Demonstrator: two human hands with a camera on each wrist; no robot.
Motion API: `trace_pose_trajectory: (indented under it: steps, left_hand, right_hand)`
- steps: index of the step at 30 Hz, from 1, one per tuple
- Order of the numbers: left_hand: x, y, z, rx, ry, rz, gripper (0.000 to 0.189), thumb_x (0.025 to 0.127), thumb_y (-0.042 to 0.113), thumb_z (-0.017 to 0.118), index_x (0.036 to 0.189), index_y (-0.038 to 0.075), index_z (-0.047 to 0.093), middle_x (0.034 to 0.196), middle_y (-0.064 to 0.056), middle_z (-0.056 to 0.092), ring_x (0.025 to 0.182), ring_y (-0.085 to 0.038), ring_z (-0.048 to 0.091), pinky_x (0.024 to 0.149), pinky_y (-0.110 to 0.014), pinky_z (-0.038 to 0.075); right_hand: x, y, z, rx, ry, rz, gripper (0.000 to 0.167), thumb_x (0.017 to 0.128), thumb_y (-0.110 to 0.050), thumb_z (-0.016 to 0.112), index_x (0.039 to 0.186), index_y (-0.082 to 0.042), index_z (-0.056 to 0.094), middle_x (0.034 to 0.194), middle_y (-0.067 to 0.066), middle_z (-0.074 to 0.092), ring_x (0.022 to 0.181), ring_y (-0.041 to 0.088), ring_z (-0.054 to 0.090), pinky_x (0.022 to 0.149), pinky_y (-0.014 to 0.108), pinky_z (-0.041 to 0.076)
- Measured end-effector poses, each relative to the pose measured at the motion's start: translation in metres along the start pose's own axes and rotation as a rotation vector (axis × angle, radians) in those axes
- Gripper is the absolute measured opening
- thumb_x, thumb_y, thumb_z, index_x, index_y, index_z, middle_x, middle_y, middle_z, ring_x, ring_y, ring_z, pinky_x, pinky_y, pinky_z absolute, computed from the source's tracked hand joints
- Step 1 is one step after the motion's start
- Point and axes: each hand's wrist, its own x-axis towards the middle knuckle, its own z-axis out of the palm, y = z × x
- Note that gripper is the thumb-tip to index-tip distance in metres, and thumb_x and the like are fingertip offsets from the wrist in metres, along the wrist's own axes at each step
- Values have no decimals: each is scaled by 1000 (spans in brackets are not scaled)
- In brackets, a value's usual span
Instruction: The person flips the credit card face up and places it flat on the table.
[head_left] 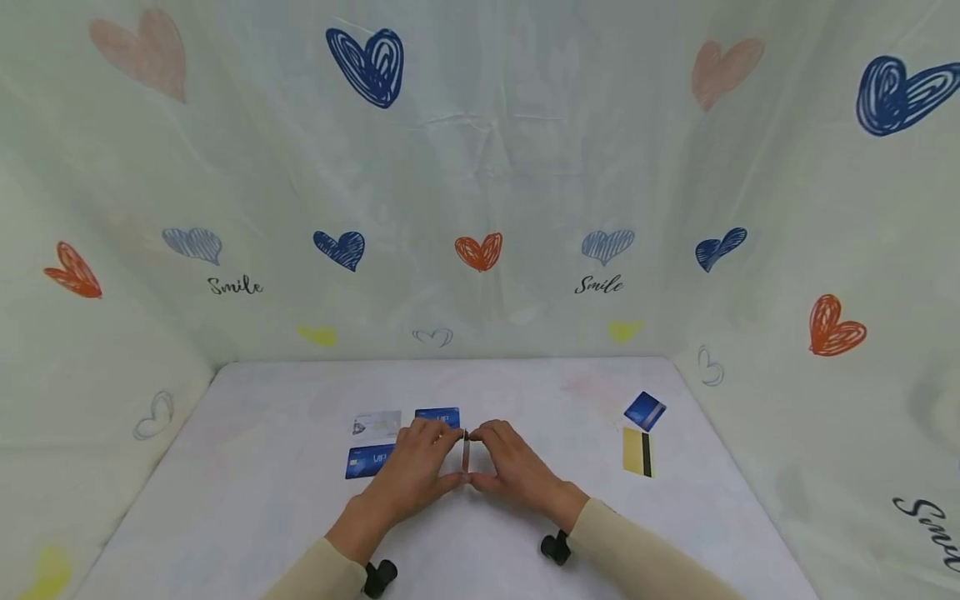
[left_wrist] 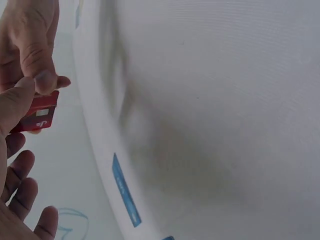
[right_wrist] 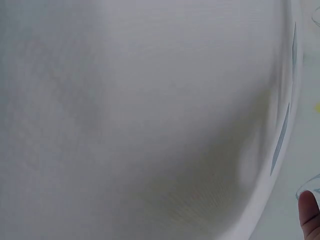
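Observation:
In the head view my left hand (head_left: pixel 416 471) and my right hand (head_left: pixel 525 475) meet over the middle of the table. Between their thumbs and fingers they pinch a red card (head_left: pixel 466 454), seen nearly edge-on there. The left wrist view shows the red card (left_wrist: pixel 42 117) more from its face, with a pale chip and a small white mark. Thumb and fingertips cover part of it. Partly behind my left hand lie a blue VIP card (head_left: pixel 367 461) and another blue VIP card (head_left: pixel 438 414). Only a fingertip (right_wrist: pixel 309 212) shows in the right wrist view.
A silvery white card (head_left: pixel 377 426) lies on the left, above the blue one. On the right are a blue card (head_left: pixel 645 412) with a stripe and a yellow card (head_left: pixel 637 452) with a black stripe. Heart-printed cloth (head_left: pixel 480 183) hangs around the white table (head_left: pixel 247 500).

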Motion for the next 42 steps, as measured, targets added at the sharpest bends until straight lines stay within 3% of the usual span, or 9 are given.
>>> trace_pose_trajectory:
  steps: [7,11,16,26,33,42]
  left_hand:
    - [-2,-3,5,-9,9,24,61,89,40,85,141,15,66,126,-1,65,118,-23,52,104,-48,49]
    - [-3,-4,6,-22,14,22,62,88,43,86,140,16,66,127,0,66,119,-23,53,106,-48,49]
    - [-3,-5,8,-15,53,27,62,86,45,87,137,16,67,126,1,68,120,-24,55,104,-50,49]
    - [-4,-3,11,95,88,-110,63,82,40,91,132,9,67,126,-8,73,123,-30,61,106,-55,48]
    - [-5,-3,19,219,33,-193,70,80,38,93,138,9,65,130,-12,72,127,-35,58,109,-61,43]
    - [-9,-4,26,256,72,-147,70,78,37,94,136,12,66,128,-10,70,123,-33,57,104,-59,45]
  right_hand:
    - [-1,-4,2,57,-4,4,52,93,-24,83,132,-2,55,131,7,58,122,20,58,102,35,54]
    - [-3,-6,3,35,-21,17,54,94,-25,83,134,-3,56,134,6,58,123,20,59,104,36,54]
    - [-3,-8,2,-27,26,3,55,91,-24,86,134,-6,57,131,6,60,122,20,60,103,35,55]
    - [2,-8,-15,-246,65,-70,69,88,-30,86,143,-2,54,134,10,59,122,21,60,103,35,54]
    - [9,-16,-26,-457,-56,-106,73,89,-47,80,145,-6,54,136,5,60,123,20,56,100,35,52]
    - [8,-17,-18,-528,-117,-71,60,89,-53,78,131,-12,61,123,0,63,110,17,55,91,33,49]
